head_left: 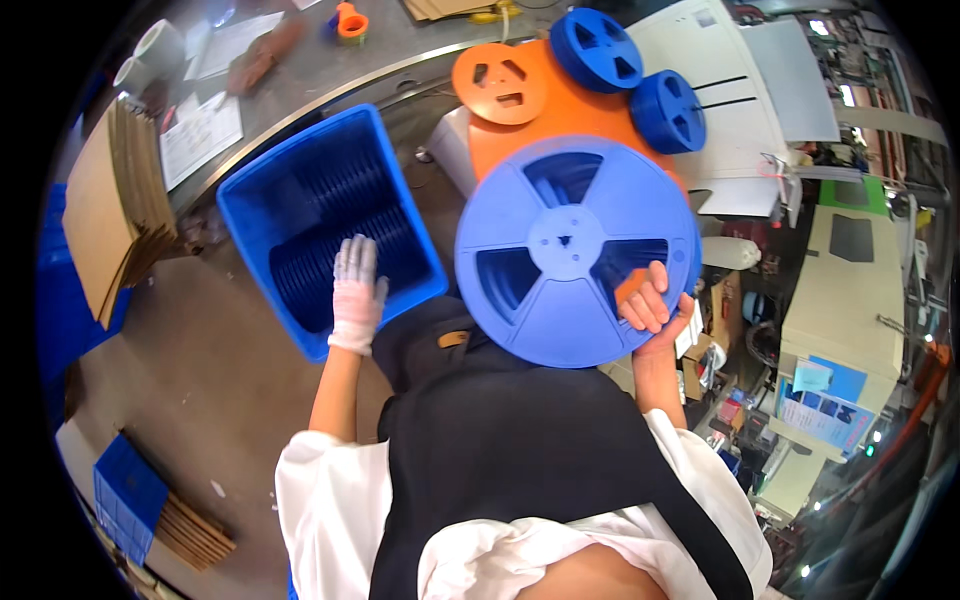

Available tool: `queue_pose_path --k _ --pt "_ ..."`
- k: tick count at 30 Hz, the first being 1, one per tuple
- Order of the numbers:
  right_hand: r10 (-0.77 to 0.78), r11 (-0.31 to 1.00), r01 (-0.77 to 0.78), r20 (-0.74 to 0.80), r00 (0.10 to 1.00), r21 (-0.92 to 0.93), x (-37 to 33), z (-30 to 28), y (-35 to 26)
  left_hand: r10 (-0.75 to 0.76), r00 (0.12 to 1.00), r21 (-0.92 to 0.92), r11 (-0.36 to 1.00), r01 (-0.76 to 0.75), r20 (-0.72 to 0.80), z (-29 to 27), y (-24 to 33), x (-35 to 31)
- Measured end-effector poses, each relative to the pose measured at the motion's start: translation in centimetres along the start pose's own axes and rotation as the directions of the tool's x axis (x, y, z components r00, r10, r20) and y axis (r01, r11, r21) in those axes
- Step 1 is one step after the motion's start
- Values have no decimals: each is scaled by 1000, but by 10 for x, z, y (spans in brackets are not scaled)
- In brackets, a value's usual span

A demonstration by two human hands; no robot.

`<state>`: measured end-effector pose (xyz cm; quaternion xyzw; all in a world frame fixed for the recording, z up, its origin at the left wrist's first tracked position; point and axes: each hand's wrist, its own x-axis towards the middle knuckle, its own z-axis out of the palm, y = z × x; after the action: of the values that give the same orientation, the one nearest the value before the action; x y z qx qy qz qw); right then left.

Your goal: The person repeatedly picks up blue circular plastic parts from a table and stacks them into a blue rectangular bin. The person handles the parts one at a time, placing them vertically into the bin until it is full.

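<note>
My right hand (pixel 655 310) is bare and grips a large blue reel (pixel 560 310) by its right lower edge. Its fingers curl over the rim beside one of the reel's wedge-shaped openings, with the thumb at the outer edge. The reel faces up in front of my waist, and its layers show through the openings. Wearing a thin white glove, my left hand (pixel 356 290) is stretched out over a blue bin (pixel 408 190), palm down, holding nothing. Inside the bin stand rows of dark blue round discs (pixel 300 265), packed edge up. Whether my fingertips touch them I cannot tell.
Beyond the large reel, an orange surface (pixel 560 120) carries an orange reel (pixel 500 85) and two smaller blue reels (pixel 597 50). A metal worktable (pixel 270 110) with papers and an orange tape dispenser (pixel 352 22) runs behind the bin. Stacked cardboard (pixel 110 210) stands at left, a beige machine (pixel 845 285) at right.
</note>
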<state>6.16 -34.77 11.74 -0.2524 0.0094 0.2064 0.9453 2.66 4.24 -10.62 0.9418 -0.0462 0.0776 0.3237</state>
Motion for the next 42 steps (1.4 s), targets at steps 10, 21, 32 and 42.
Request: queue_pose_path --k 10,21,32,42 --pt "109 988 -129 210 972 82 14 16 16 626 774 -41 779 -626 91 -63 118 11" --pt "155 984 -173 302 941 33 17 14 25 610 787 -29 792 -610 96 -80 108 -6" --pt "164 981 -191 359 919 41 15 11 24 620 776 -143 783 -605 113 -99 112 -2" --pt "227 971 -237 321 920 -7 15 19 29 403 902 -145 913 -382 157 -74 159 34"
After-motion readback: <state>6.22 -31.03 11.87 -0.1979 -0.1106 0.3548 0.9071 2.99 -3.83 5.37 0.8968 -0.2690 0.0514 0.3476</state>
